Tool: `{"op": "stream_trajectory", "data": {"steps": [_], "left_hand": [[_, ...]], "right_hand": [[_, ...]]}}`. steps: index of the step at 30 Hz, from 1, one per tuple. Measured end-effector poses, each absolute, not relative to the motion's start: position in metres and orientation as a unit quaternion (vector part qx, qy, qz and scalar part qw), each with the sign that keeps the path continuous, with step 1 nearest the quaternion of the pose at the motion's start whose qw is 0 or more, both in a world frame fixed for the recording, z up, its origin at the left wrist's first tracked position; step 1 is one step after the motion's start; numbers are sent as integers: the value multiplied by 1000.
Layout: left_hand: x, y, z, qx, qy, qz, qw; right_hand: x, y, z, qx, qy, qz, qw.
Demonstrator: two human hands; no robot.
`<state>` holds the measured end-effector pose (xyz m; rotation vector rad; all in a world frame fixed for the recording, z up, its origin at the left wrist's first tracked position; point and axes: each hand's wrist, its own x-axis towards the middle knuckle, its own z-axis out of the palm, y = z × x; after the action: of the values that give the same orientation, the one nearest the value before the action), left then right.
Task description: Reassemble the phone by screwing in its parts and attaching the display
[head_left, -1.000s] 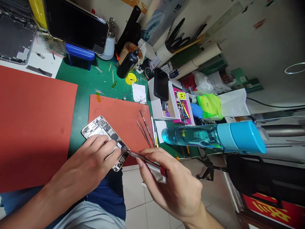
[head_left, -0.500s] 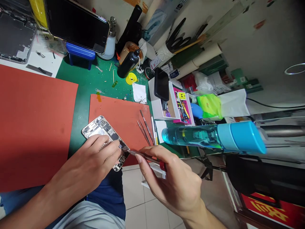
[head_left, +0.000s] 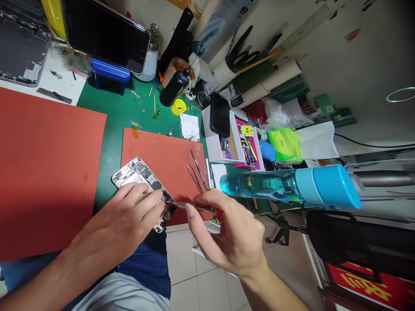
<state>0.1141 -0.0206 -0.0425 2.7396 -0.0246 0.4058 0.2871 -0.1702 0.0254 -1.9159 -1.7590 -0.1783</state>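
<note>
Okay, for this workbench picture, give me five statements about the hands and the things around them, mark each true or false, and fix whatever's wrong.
1. The left hand has its fingers on the opened phone. True.
2. The right hand holds a thin tool. True.
3. The tool points away from the opened phone. False: its tip reaches over the opened phone's edge.
4. The yellow cup is on the green tabletop. True.
5. The bottle is red. False: the bottle is blue.
</note>
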Motion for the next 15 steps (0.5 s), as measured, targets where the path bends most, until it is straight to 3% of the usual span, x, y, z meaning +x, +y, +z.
{"op": "stream_trajectory", "data": {"steps": [15], "left_hand": [[116, -21, -42, 971, -2, 143, 189]], "right_hand": [[289, -170, 25, -703, -659, -58, 260]]}}
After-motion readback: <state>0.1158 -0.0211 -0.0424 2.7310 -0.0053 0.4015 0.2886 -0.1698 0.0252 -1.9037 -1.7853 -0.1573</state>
